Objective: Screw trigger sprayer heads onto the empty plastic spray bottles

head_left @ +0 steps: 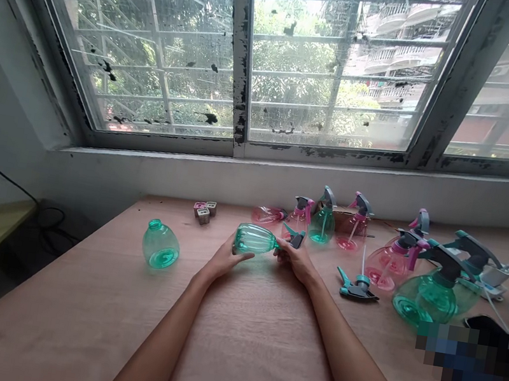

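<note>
A clear green spray bottle (255,240) lies sideways in the air over the middle of the table. My left hand (226,258) is wrapped round its base end, thumb along the underside. At the neck end, my right hand (294,258) is closed on a dark grey trigger sprayer head (295,239) with a teal trigger. Neck and head meet there, but my fingers partly hide the joint. To the left stands an open green bottle (160,246) without a head. A loose trigger sprayer head (359,288) with its tube up lies right of my right hand.
Pink and green spray bottles (323,222) stand along the back, with a pink bottle (268,216) on its side. Larger spray bottles (431,296) crowd the right, near a power strip (494,280) and a phone (486,327). Small boxy items (204,211) sit back left.
</note>
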### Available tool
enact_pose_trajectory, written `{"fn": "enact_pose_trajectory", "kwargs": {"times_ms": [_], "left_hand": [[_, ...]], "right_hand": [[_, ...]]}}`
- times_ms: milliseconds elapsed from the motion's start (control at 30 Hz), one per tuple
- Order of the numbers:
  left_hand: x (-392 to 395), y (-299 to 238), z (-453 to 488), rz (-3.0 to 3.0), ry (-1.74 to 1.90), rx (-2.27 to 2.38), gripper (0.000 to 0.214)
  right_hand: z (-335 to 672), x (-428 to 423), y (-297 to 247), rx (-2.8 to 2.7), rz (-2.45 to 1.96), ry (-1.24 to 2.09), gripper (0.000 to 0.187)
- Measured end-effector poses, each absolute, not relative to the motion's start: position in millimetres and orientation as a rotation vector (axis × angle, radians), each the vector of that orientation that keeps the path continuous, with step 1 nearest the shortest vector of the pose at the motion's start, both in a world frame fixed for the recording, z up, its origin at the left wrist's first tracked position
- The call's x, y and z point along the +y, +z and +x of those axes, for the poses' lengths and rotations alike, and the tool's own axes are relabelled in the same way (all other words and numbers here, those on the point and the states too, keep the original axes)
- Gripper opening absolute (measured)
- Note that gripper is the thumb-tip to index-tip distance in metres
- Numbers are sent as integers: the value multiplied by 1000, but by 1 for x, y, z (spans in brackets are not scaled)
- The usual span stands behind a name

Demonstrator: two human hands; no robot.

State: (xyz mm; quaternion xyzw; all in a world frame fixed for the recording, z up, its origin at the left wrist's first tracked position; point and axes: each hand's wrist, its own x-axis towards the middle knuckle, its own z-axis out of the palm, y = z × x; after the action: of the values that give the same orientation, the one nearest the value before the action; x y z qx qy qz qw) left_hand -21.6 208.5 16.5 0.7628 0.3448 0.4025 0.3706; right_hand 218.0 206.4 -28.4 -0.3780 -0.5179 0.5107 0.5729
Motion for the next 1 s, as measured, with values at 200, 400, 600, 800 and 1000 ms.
{"fn": "enact_pose_trajectory", "kwargs": {"times_ms": [200, 400, 600, 800, 1000], "left_hand": [[214, 10, -23, 1943, 1065, 943, 43], [216, 8, -23, 1953, 1093, 924, 53], [214, 11, -22, 1968, 1075, 937, 46], [211, 12, -21, 1967, 1059, 920, 53], [212, 13, -22, 1969, 1057, 942, 44]], "right_hand": [[217, 205, -28, -1222, -893, 1193, 24], [216, 205, -27, -1213, -904, 1187, 24], [216, 204, -26, -1214, -913, 1186, 23], [216, 207, -29, -1213, -905, 1173, 24], [216, 207, -29, -1223, -899, 1173, 23]]}}
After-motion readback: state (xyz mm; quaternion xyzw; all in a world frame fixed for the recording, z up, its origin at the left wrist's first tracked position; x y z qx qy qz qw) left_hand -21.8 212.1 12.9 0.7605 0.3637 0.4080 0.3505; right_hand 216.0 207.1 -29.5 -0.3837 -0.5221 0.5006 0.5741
